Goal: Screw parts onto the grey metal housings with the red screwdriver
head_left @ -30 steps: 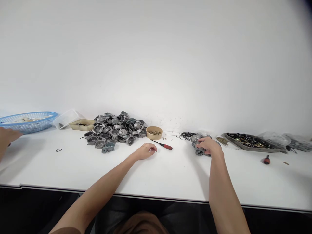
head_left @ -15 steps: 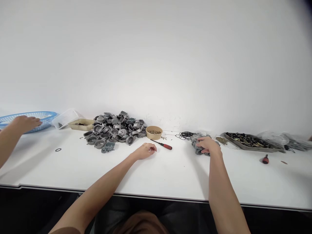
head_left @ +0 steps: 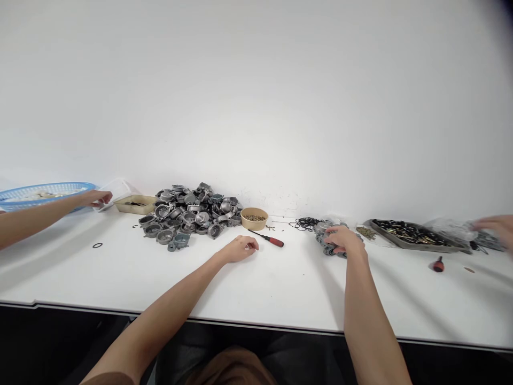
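Right grip [head_left: 343, 239] lies over a small cluster of grey metal parts [head_left: 321, 230], fingers spread on top; whether it has closed around any one of them I cannot tell, since the hand hides most of the contact. Left grip [head_left: 239, 249] rests on the white surface [head_left: 280, 299], loosely curled with nothing visible in it, near the red-handled screwdriver [head_left: 274, 241].

Slipping seems the likeliest trouble: a hold from above on uneven shapes could let one part drop or knock its neighbours. A drag leftward could catch the thin black loops [head_left: 305, 223] just beside the cluster; a sweep rightward could scatter the little brass heap [head_left: 365, 232]. Nudged by the left knuckles, the screwdriver could roll. Other people's hands reach in at both edges, one [head_left: 96, 198] by the blue basket [head_left: 86, 187], one [head_left: 499, 227] blurred by the plastic bags [head_left: 447, 229], so crossing reaches might collide.

The cluster sits right of centre, dull and lumpy, much like the larger pile [head_left: 192, 216] at left.
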`<action>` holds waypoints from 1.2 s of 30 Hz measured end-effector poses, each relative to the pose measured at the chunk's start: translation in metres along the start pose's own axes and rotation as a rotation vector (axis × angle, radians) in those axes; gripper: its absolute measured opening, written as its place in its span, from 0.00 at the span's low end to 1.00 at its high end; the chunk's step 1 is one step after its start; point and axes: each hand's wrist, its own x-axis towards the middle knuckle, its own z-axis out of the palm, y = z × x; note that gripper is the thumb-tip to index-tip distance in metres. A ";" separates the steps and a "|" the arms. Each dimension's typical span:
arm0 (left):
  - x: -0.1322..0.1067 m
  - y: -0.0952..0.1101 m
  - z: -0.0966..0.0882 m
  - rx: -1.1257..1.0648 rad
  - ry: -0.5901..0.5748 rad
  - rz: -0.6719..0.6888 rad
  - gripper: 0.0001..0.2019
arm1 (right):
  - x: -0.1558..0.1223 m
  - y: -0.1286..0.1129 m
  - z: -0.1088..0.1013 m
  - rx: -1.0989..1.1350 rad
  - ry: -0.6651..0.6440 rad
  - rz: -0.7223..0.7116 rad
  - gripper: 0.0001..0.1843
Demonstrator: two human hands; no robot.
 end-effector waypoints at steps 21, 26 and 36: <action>-0.002 0.009 -0.003 0.060 -0.034 -0.028 0.10 | -0.035 -0.075 0.086 -0.020 0.166 -0.839 0.15; -0.001 0.011 -0.003 0.122 -0.098 -0.053 0.08 | -0.035 -0.090 0.141 -0.215 0.060 -0.794 0.13; -0.001 0.011 -0.003 0.151 -0.118 -0.071 0.09 | -0.031 -0.086 0.141 0.108 0.084 -0.814 0.05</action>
